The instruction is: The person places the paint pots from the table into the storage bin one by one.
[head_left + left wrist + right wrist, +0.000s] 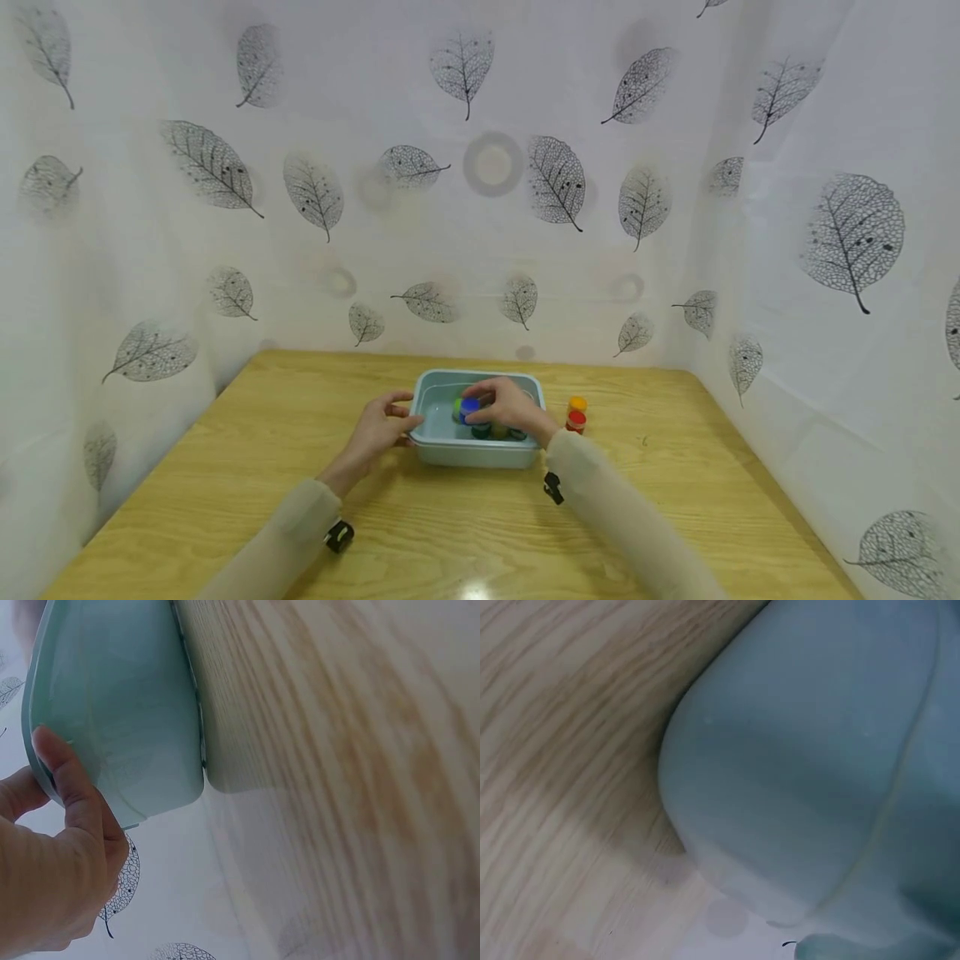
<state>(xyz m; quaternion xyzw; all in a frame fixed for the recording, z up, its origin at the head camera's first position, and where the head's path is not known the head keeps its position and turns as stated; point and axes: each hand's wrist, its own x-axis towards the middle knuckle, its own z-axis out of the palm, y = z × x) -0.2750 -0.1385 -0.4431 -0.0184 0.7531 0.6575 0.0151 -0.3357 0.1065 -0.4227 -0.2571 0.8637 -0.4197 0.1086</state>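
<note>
A pale blue-green plastic basin (472, 454) stands on the wooden table. At its left end my left hand (381, 429) grips the rim, thumb on one side and fingers on the other; the left wrist view shows this left hand (67, 840) close up. My right hand (510, 406) reaches over the basin and pinches a small jar with a blue lid (469, 408). Behind that jar shows a bit of a green-lidded jar (457, 409). Several dark-lidded jars (482, 432) lie in the basin below the right hand, partly hidden. In the right wrist view only the basin's outer wall (780, 765) shows large.
Right of the basin, an orange-lidded jar (577, 403) and a red-lidded jar (576, 422) stand on the table (645, 492). A white curtain (480, 233) with a leaf print hangs behind the table and along its sides.
</note>
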